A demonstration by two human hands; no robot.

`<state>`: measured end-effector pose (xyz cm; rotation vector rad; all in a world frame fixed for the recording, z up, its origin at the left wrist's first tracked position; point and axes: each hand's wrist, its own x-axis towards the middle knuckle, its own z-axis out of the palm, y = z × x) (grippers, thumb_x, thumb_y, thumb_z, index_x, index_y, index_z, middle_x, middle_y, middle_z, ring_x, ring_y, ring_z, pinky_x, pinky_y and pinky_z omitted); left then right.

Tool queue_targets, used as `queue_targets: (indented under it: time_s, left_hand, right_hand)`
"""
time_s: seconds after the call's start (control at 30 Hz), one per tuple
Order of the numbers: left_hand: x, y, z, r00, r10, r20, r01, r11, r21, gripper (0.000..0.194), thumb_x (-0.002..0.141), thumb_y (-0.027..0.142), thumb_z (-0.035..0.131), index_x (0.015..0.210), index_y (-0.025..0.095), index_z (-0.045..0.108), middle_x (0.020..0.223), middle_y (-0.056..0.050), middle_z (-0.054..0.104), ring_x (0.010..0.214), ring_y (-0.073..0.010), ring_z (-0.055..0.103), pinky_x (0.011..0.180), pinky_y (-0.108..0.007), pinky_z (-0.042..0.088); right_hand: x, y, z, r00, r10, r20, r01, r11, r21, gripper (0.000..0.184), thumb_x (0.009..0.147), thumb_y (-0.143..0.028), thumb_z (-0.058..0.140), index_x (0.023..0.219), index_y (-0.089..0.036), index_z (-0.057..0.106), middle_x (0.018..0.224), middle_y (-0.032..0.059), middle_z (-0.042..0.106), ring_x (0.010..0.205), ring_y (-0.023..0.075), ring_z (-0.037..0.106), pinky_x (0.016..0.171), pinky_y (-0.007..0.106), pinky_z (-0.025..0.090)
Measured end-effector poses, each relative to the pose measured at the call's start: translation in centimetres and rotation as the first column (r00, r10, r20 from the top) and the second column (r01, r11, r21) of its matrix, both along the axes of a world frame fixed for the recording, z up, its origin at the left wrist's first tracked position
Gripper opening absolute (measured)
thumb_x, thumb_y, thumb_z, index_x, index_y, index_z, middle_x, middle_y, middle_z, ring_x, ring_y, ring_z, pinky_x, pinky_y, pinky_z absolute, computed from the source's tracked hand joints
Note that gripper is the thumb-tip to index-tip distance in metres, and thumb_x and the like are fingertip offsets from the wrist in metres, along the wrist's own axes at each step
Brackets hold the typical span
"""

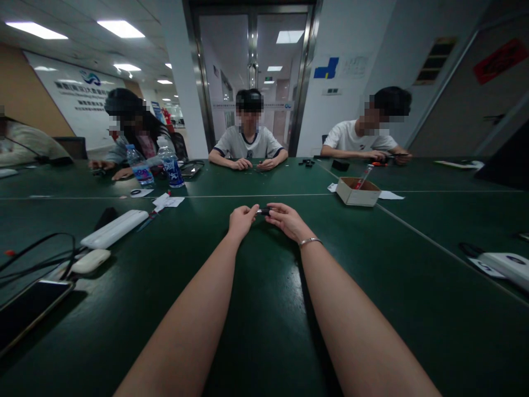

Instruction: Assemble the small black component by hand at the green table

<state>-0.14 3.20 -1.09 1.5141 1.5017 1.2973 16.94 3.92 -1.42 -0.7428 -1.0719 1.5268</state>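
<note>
Both my arms reach forward over the green table (264, 309). Between my hands is a small black object with a silvery part (263, 212), too small to name. My left hand (242, 221) pinches its silvery left end between thumb and fingers. On the black right end, the fingers of my right hand (288, 221) are closed, and that wrist wears a silvery bracelet (309, 241). The object is level, held just above or on the tabletop; I cannot tell which.
A small open box (357, 196) with a red-tipped stick stands ahead right. Two bottles (171, 165), a white power bank (113, 229), cables and a phone (35, 309) are on the left. Another white device (506, 267) lies far right. Several people sit across the table.
</note>
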Motion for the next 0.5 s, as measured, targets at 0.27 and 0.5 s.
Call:
queue_targets:
  time_s: [0.27,0.5]
  left_hand:
    - [0.21,-0.62,0.81,1.000,0.004,0.018,-0.003,1.000,-0.018,0.038,0.081,0.047,0.063,0.056,0.018,0.061,0.056,-0.003,0.059,0.053,-0.0144,0.049,0.056,-0.027,0.034]
    - [0.07,-0.55,0.75,1.000,-0.009,0.011,0.009,1.000,-0.011,0.041,0.082,0.050,0.061,0.056,0.018,0.062,0.055,-0.003,0.058,0.054,-0.0146,0.049,0.057,-0.027,0.035]
  right_hand:
    - [0.01,-0.11,0.14,1.000,0.002,-0.005,-0.002,1.000,-0.008,0.023,0.073,0.001,0.072,0.090,-0.015,0.070,0.082,0.0020,0.062,0.072,0.0140,0.068,0.073,0.025,0.061]
    - [0.08,-0.22,0.34,1.000,0.029,-0.002,-0.029,1.000,-0.006,0.024,0.072,0.000,0.073,0.091,-0.016,0.070,0.080,0.0007,0.063,0.072,0.0136,0.068,0.074,0.025,0.061]
